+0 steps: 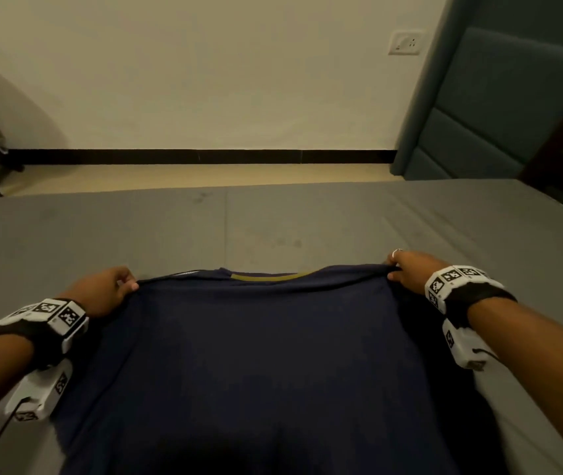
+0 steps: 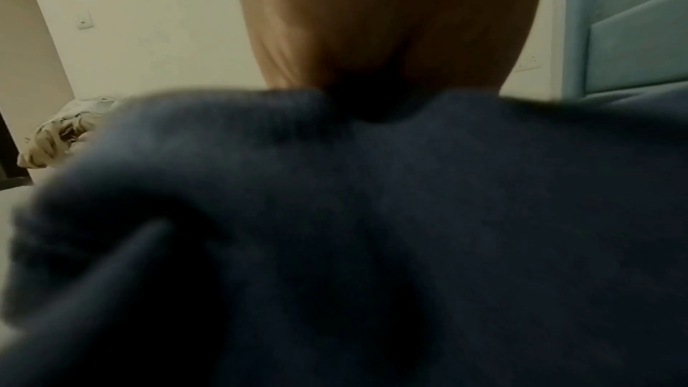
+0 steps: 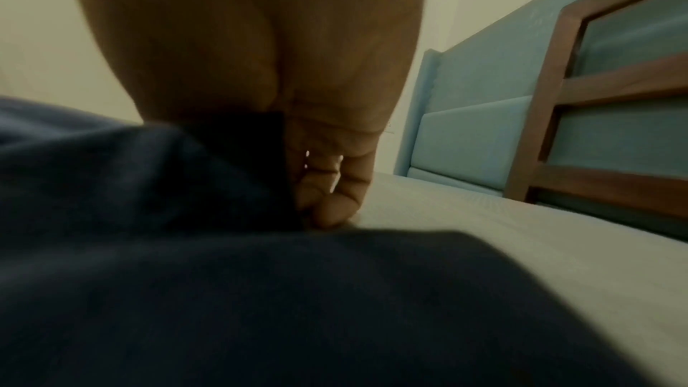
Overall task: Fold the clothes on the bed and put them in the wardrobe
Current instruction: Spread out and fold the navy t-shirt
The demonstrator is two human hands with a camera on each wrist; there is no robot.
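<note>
- Writing: no readable lettering on any item; the wrist bands (image 1: 64, 315) carry black-and-white square marker patterns only.
- Navy garment (image 1: 266, 354): dark blue knit fabric, olive-yellow band at the neckline (image 1: 266, 278). It fills the lower centre of the head view, spread over the grey bed (image 1: 307, 221), its top edge stretched in a line between the two hands.
- Left hand (image 1: 102, 289): lower left of the head view, thumb and curled fingers pinching the garment's left top corner. In the left wrist view the fingers are hidden behind the cloth (image 2: 372, 231).
- Right hand (image 1: 410, 269): right of centre in the head view, fingers folded over the garment's right top corner, a ring on one finger. The right wrist view shows the curled fingers (image 3: 335, 187) gripping the dark fabric (image 3: 186, 290) just above the sheet.
- Headboard (image 1: 499, 108): padded teal panels, upper right of the head view; a wooden frame beside it in the right wrist view.
- Wall socket (image 1: 407, 42): white plate, upper right of the head view.
- Containers: a pale crumpled bundle (image 2: 59, 134) at the left edge of the left wrist view; what it is cannot be told.
</note>
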